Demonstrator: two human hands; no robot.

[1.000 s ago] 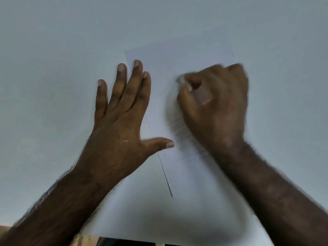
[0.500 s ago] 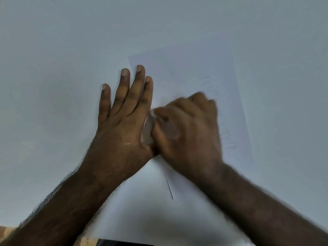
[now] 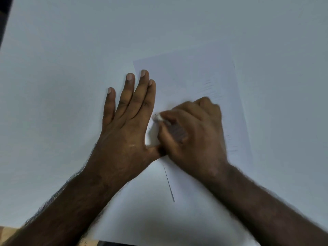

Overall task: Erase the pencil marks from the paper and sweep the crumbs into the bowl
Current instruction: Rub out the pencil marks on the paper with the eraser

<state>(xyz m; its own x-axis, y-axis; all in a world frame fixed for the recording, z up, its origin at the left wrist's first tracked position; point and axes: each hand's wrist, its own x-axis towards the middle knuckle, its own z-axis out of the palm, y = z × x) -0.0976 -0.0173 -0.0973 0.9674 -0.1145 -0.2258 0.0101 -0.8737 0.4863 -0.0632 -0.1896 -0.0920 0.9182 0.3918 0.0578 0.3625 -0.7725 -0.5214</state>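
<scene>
My left hand (image 3: 124,125) lies flat and spread, fingers extended, palm down across the left edge of the paper (image 3: 200,77), so that part of it presses the sheet and part rests on the pale worktop (image 3: 53,77); it grips nothing. Just to its right, touching it at the thumb, my right hand (image 3: 191,135) is curled into a fist closed on the eraser (image 3: 157,118), of which only a small whitish tip shows past the fingertips, set against the sheet. The right hand is blurred, so I judge it to be in mid-stroke. Faint pencil marks (image 3: 211,87) show on the right part of the sheet, beyond the fist, and a thin dark line (image 3: 169,185) runs along the paper's lower left edge, which may be only its shadow. Risks, as I judge them: with the anchoring hand only on the left margin, a hard stroke towards it could buckle or crease the sheet between the two hands; a stroke away could drag the free right side and smear the graphite; pressure on one spot could tear the paper. Crumbs are too small to make out here, and loose ones could be brushed off the worktop by my forearms. The bowl is not in view, so I cannot tell where the crumbs must go. No brand, label or legible writing can be read anywhere.
</scene>
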